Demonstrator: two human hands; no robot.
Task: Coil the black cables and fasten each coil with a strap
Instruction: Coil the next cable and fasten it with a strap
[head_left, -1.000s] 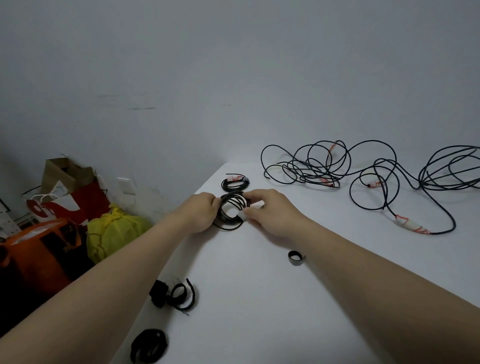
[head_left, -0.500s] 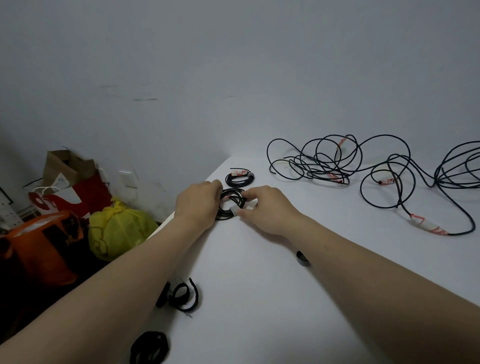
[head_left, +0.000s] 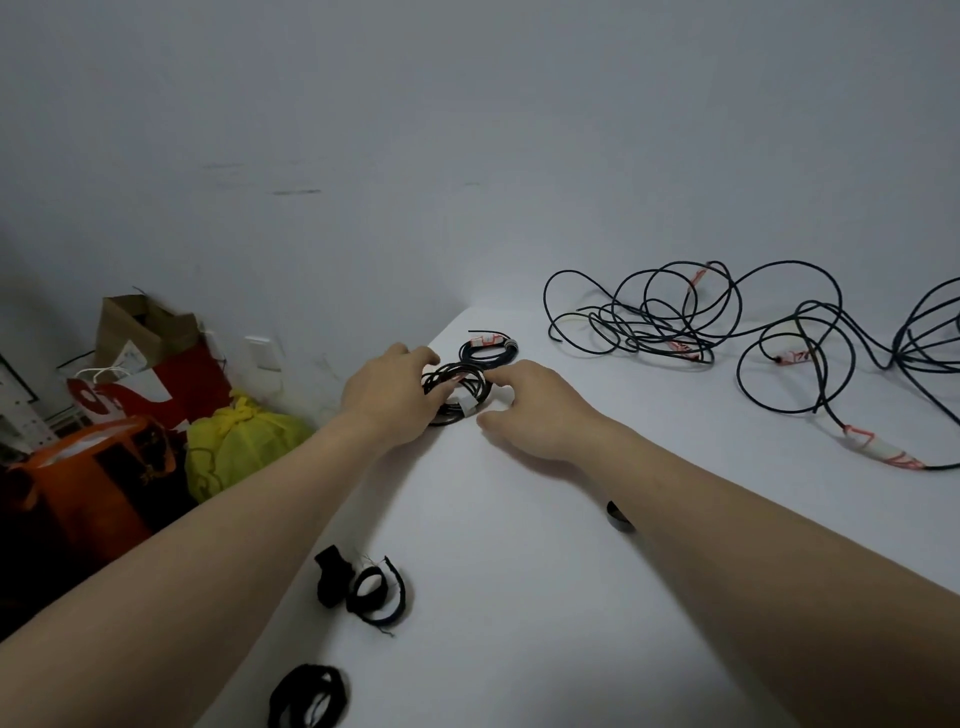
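Note:
A small coiled black cable (head_left: 460, 387) with a white tag lies on the white table (head_left: 519, 597) near its far left corner. My left hand (head_left: 389, 397) grips the coil's left side, fingers curled over the loops. My right hand (head_left: 532, 410) rests just right of the coil with relaxed fingers, its index tip at the coil's edge. A second small coil (head_left: 488, 348) with a red-and-white tag lies just behind. Loose tangled black cables (head_left: 675, 317) spread across the far right. Black straps lie near me: one pair (head_left: 371, 590), another (head_left: 306, 696), and a small one (head_left: 618, 517) partly under my right forearm.
The table's left edge runs close by my left arm. Beyond it, on the floor, stand a yellow bag (head_left: 239, 447), an orange bin (head_left: 88, 483) and a brown and red paper bag (head_left: 150, 353). A grey wall rises behind the table.
Both hands carried the coil farther toward the table's far corner, beside the second coil. My right hand has let go of the white tag and now lies relaxed next to it.

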